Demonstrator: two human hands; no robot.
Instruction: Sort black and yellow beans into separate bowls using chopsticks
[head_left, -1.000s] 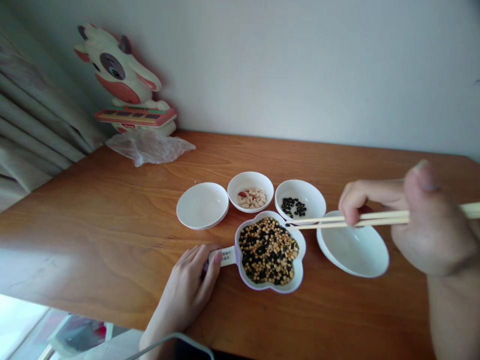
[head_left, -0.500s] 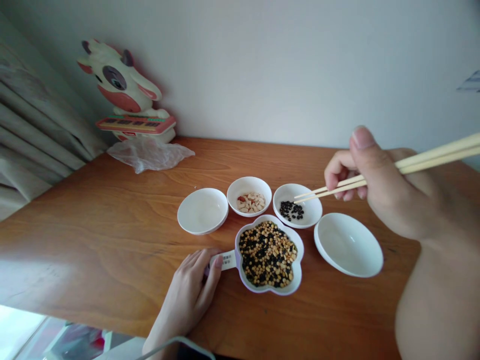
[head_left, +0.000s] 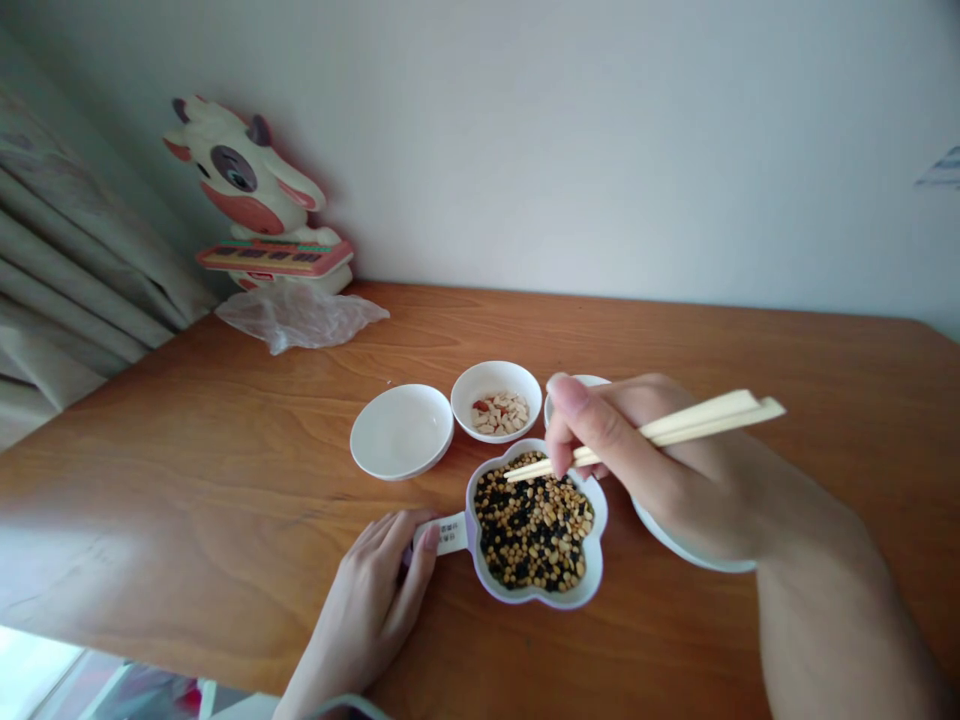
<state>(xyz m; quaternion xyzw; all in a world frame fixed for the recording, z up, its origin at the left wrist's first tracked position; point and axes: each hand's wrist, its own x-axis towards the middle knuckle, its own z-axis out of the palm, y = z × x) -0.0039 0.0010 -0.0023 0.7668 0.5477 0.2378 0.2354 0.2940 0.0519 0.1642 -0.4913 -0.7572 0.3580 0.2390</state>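
My right hand (head_left: 660, 470) grips a pair of wooden chopsticks (head_left: 697, 421), their tips dipping into the far left part of a flower-shaped white dish (head_left: 592, 570) full of mixed yellow and black beans. My left hand (head_left: 371, 600) lies flat on the table with its fingertips on the dish's short labelled handle (head_left: 448, 533). Behind the dish stand an empty white bowl (head_left: 401, 443) and a small bowl (head_left: 517, 378) with pale nuts. My right hand hides most of two more white bowls: only the rim of one (head_left: 581, 380) and the edge of another (head_left: 690, 553) show.
The wooden table (head_left: 225, 470) meets a plain wall at the back. A cow-shaped toy (head_left: 251, 195) with a small keyboard sits at the back left over a crumpled clear plastic bag (head_left: 300, 310). Curtains (head_left: 60, 300) hang at the far left.
My right hand has swung the chopsticks down and left, from over the black-bean bowl to the mixed-bean dish, now covering that bowl. My left hand stays on the handle.
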